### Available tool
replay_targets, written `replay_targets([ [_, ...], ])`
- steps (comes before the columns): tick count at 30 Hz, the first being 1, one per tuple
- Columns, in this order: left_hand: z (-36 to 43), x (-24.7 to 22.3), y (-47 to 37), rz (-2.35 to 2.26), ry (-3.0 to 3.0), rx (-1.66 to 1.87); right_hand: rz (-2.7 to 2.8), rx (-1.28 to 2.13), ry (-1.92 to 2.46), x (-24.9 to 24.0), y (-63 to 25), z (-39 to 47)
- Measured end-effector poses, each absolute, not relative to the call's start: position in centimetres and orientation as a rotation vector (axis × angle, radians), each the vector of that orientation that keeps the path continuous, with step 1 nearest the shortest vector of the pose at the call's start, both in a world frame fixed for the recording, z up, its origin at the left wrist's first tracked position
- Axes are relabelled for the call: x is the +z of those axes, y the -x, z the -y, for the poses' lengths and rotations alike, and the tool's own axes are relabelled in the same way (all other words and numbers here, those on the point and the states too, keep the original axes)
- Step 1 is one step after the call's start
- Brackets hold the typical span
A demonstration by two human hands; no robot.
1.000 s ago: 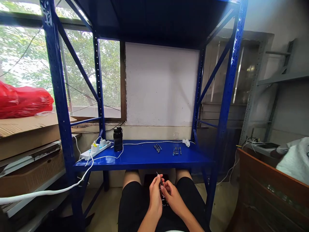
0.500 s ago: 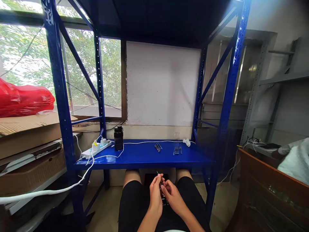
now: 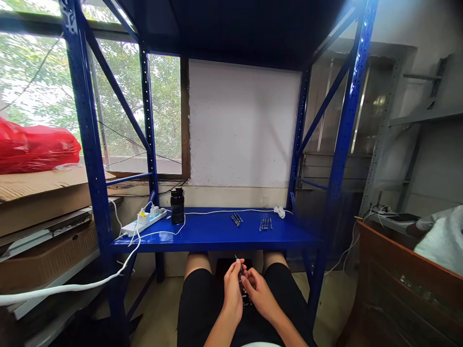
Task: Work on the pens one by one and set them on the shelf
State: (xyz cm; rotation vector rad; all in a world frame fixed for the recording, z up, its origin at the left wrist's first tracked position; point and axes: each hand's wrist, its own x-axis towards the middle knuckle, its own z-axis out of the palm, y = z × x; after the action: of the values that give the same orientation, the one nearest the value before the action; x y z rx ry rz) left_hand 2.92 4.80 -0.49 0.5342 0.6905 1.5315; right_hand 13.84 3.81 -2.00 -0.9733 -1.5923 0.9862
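Head view, held pen (image 3: 241, 270), bottle (image 3: 177, 207), white cable (image 3: 72, 287) crossing blue post (image 3: 93, 178)

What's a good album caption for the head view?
Left hand and right hand hold a slim dark piece before a blue shelf bearing a black bottle and pen-like sticks.

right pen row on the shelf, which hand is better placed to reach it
Probably the right hand: it lines up below the pen row; the left hand is farther left. Both look occupied.
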Motion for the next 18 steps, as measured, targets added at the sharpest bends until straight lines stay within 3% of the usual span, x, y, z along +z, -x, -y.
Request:
replay_targets([
  [18, -4.5, -0.3, -1.8, -0.696, -0.537, 1.493, 1.639, 0.960, 0.996, -2.2, -13.7, -3.6],
])
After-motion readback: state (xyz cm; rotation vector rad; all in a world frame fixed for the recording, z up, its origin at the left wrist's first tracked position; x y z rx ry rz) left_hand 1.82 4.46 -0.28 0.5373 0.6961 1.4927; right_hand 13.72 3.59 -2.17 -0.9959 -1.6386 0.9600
